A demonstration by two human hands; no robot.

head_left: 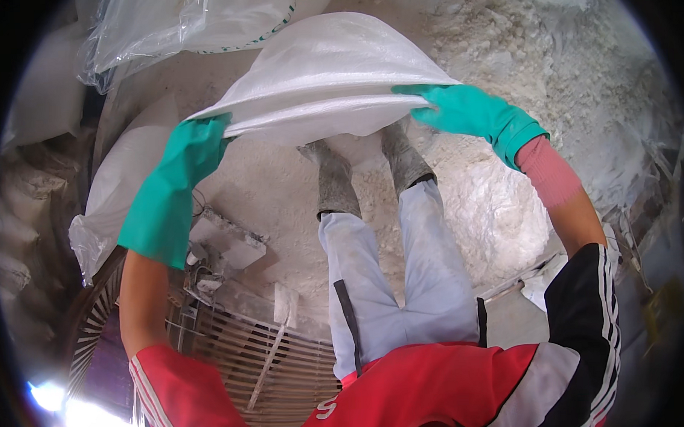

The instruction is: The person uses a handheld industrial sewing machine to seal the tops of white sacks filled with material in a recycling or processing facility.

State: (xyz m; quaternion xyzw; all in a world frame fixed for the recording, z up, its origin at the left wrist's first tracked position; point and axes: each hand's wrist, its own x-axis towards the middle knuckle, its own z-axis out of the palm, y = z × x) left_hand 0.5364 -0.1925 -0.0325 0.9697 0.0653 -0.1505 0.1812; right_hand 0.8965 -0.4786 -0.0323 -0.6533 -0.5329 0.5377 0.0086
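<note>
A large white woven sack (336, 55) is stretched out in front of me, above my boots. Its near edge is folded into a long pleat between my two hands. My left hand (196, 147), in a long green rubber glove, is closed on the sack's left corner. On the right side, my right hand (436, 105), in a matching green glove over a pink cuff, grips the same edge. The fingertips of both hands are partly hidden by the fabric. Whether the sack holds anything cannot be seen.
White powder and lumps (499, 193) heap up on the right and far right. Filled white bags in clear plastic (192, 23) lie at the far left, with another plastic-wrapped bag (126, 172) nearer. A dusty device (215, 248) and a slatted panel (249, 352) are at the lower left.
</note>
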